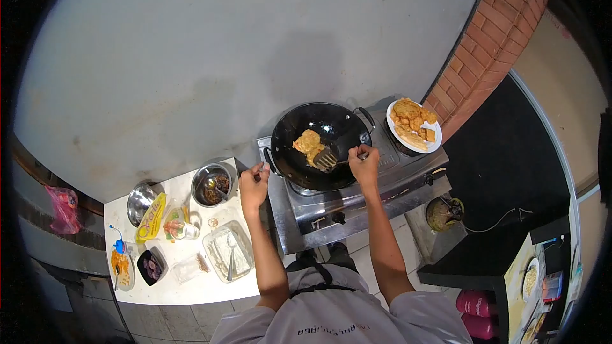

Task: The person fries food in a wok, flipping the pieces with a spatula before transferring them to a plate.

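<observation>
A black wok (pixel 299 118) sits on the metal gas stove (pixel 376 207), holding one clump of golden food (pixel 309 142) left of its middle. My right hand (pixel 363 164) is closed around the handle of a slotted spatula (pixel 326 160), whose blade rests at the food's lower right edge. At the wok's left side, my left hand (pixel 254 185) is closed, its fingertips at the wok's loop handle (pixel 269 161). How firmly they grip it is hard to see.
Right of the wok stands a white plate (pixel 434 146) of fried pieces. On the white table (pixel 185 290) at left are a batter tub (pixel 244 274) with a spoon, a steel pot (pixel 197 197), a steel bowl (pixel 135 207) and a yellow packet (pixel 152 218). A brick column (pixel 468 57) rises at right.
</observation>
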A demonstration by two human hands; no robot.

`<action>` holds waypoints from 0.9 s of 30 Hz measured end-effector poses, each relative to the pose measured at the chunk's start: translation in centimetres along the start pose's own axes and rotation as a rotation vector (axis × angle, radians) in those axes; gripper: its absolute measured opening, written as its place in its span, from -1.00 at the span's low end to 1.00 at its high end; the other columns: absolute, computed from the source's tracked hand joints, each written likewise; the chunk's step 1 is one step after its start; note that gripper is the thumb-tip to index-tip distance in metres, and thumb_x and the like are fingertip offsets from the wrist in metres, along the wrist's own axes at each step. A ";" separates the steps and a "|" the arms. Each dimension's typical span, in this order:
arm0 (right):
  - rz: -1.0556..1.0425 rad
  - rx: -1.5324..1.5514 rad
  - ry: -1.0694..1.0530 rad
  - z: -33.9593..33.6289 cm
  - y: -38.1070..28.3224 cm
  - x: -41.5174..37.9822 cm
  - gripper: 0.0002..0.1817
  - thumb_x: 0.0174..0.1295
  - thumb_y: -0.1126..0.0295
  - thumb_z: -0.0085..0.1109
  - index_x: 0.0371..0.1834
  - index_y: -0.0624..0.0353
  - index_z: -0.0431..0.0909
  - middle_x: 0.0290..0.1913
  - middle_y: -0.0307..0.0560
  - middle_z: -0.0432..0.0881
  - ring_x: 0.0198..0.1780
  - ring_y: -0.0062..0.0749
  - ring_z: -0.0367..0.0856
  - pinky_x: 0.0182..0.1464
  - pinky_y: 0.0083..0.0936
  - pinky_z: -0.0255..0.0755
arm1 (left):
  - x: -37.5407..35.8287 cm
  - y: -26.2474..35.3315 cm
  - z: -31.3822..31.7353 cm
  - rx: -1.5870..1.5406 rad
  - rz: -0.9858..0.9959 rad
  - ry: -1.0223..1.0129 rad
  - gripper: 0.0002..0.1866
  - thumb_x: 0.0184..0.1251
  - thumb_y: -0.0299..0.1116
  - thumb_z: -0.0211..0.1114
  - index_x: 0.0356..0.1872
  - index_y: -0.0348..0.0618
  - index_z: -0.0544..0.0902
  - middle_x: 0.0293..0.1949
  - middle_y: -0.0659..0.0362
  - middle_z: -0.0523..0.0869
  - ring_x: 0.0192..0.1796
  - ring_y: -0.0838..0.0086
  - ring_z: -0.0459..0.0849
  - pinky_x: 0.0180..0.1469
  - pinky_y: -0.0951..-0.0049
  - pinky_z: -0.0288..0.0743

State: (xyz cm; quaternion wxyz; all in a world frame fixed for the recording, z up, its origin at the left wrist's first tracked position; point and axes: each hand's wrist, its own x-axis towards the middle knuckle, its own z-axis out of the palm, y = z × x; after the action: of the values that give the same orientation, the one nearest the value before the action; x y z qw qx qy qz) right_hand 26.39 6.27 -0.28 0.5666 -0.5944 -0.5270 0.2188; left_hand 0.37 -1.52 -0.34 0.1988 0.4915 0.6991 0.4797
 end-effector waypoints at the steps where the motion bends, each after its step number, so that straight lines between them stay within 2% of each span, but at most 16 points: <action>1: -0.043 0.001 0.017 -0.1 0.6 0.2 -0.74 0.00 0.47 0.15 -0.69 0.44 0.36 -0.73 0.11 0.35 -0.65 -0.29 0.28 -0.47 -0.31 0.24 | -0.1 0.3 -0.1 0.000 -0.008 -0.014 -0.60 0.19 -0.18 0.27 -0.13 -0.35 0.62 -0.46 -0.10 0.66 -0.39 0.32 0.66 -0.24 0.39 0.48; 3: -0.094 0.002 0.025 -0.1 1.2 0.4 -0.74 0.00 0.47 0.15 -0.69 0.44 0.36 -0.73 0.10 0.34 -0.64 -0.33 0.28 -0.48 -0.33 0.24 | -0.2 0.7 -0.3 -0.002 -0.022 -0.017 -0.61 0.19 -0.19 0.27 -0.13 -0.35 0.62 -0.45 -0.10 0.67 -0.38 0.31 0.66 -0.24 0.39 0.48; 6: -0.055 0.041 0.109 0.3 1.8 0.5 -0.73 0.00 0.48 0.14 -0.70 0.43 0.35 -0.75 0.06 0.32 -0.65 -0.38 0.26 -0.50 -0.35 0.23 | -0.3 0.6 -0.5 0.003 -0.042 -0.004 -0.60 0.19 -0.19 0.27 -0.12 -0.36 0.62 -0.45 -0.09 0.67 -0.39 0.33 0.65 -0.24 0.40 0.48; 8: -0.087 0.066 -0.059 0.5 2.3 0.5 -0.73 0.01 0.48 0.14 -0.71 0.42 0.35 -0.76 0.01 0.31 -0.65 -0.46 0.25 -0.52 -0.39 0.22 | -0.1 0.1 -0.5 -0.033 -0.080 -0.068 -0.55 0.23 -0.15 0.23 -0.08 -0.40 0.60 -0.28 -0.11 0.69 -0.22 0.34 0.66 -0.10 0.37 0.45; 9: -0.087 0.064 -0.057 0.4 2.7 0.6 -0.73 0.01 0.48 0.14 -0.71 0.42 0.35 -0.76 0.01 0.31 -0.65 -0.46 0.25 -0.52 -0.39 0.22 | -0.1 0.4 -0.6 -0.034 -0.079 -0.071 -0.55 0.23 -0.15 0.23 -0.08 -0.40 0.60 -0.28 -0.11 0.69 -0.22 0.34 0.66 -0.10 0.37 0.45; 11: -0.130 -0.031 -0.212 -0.2 3.5 0.9 -0.81 0.11 0.52 0.15 -0.52 0.34 0.33 -0.66 -0.19 0.40 -0.60 -0.67 0.37 -0.57 -0.62 0.25 | -0.3 0.9 -0.9 -0.019 -0.119 -0.078 -0.56 0.23 -0.16 0.23 -0.08 -0.39 0.60 -0.27 -0.10 0.70 -0.21 0.36 0.66 -0.10 0.38 0.45; 12: -0.133 -0.032 -0.215 -0.5 3.1 1.0 -0.81 0.11 0.52 0.15 -0.52 0.34 0.33 -0.66 -0.19 0.40 -0.60 -0.67 0.37 -0.57 -0.62 0.25 | -0.3 0.7 -0.9 -0.021 -0.121 -0.075 -0.56 0.23 -0.16 0.23 -0.08 -0.39 0.60 -0.27 -0.10 0.70 -0.21 0.36 0.66 -0.10 0.38 0.45; 14: -0.015 0.183 -0.065 -0.8 2.1 1.0 -0.74 0.02 0.48 0.15 -0.72 0.37 0.36 -0.71 -0.13 0.35 -0.57 -0.61 0.25 -0.50 -0.50 0.22 | -0.4 0.2 -0.8 -0.032 -0.009 -0.010 -0.57 0.20 -0.19 0.26 -0.09 -0.41 0.60 -0.57 0.05 0.60 -0.48 0.48 0.52 -0.31 0.44 0.42; 15: -0.033 0.144 -0.003 -0.5 2.1 1.2 -0.72 0.02 0.49 0.14 -0.74 0.37 0.33 -0.71 -0.17 0.34 -0.57 -0.62 0.26 -0.51 -0.51 0.22 | -0.5 0.5 -1.0 -0.032 -0.012 -0.008 -0.57 0.20 -0.19 0.26 -0.09 -0.41 0.60 -0.57 0.05 0.60 -0.48 0.48 0.52 -0.31 0.44 0.42; 19: -0.029 0.146 -0.018 0.2 2.9 1.4 -0.70 0.03 0.50 0.14 -0.75 0.38 0.30 -0.71 -0.17 0.33 -0.56 -0.64 0.25 -0.51 -0.53 0.21 | -0.5 0.8 -1.0 -0.043 -0.046 -0.020 -0.57 0.21 -0.20 0.25 -0.08 -0.42 0.59 -0.58 0.08 0.59 -0.49 0.53 0.49 -0.32 0.47 0.41; 21: -0.044 0.105 -0.149 -0.2 3.3 1.9 -0.70 0.02 0.50 0.15 -0.75 0.37 0.29 -0.71 -0.17 0.33 -0.56 -0.64 0.27 -0.52 -0.54 0.22 | -0.4 0.3 -0.6 -0.041 -0.042 -0.017 -0.57 0.21 -0.20 0.25 -0.08 -0.42 0.59 -0.57 0.08 0.60 -0.48 0.53 0.50 -0.31 0.47 0.41; 22: -0.046 0.106 -0.148 -0.4 3.4 2.0 -0.70 0.02 0.50 0.15 -0.75 0.37 0.29 -0.71 -0.17 0.33 -0.56 -0.64 0.27 -0.52 -0.54 0.22 | -0.3 0.1 -0.5 -0.053 -0.029 -0.025 -0.57 0.22 -0.20 0.25 -0.08 -0.43 0.58 -0.56 0.08 0.61 -0.48 0.53 0.51 -0.32 0.48 0.42; 25: 0.045 0.248 -0.108 -0.2 4.0 2.2 -0.70 -0.01 0.49 0.17 -0.76 0.35 0.29 -0.72 -0.16 0.30 -0.57 -0.64 0.25 -0.53 -0.53 0.21 | -0.3 -0.1 -0.4 -0.076 -0.032 -0.025 -0.58 0.22 -0.21 0.25 -0.09 -0.44 0.58 -0.55 0.06 0.63 -0.48 0.53 0.53 -0.32 0.49 0.42; 27: -0.081 0.187 -0.039 0.2 4.0 2.3 -0.70 -0.03 0.49 0.18 -0.76 0.33 0.28 -0.74 -0.18 0.27 -0.60 -0.65 0.25 -0.55 -0.52 0.19 | -0.2 -0.1 -0.5 -0.085 -0.044 -0.024 -0.58 0.21 -0.22 0.25 -0.09 -0.44 0.59 -0.55 0.05 0.64 -0.48 0.52 0.54 -0.32 0.49 0.43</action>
State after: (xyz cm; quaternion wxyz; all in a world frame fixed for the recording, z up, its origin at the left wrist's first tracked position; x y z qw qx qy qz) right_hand 28.49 9.17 -3.14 0.6176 -0.5128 -0.5388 0.2554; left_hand 0.10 -1.94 -0.22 0.2385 0.4729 0.6862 0.4986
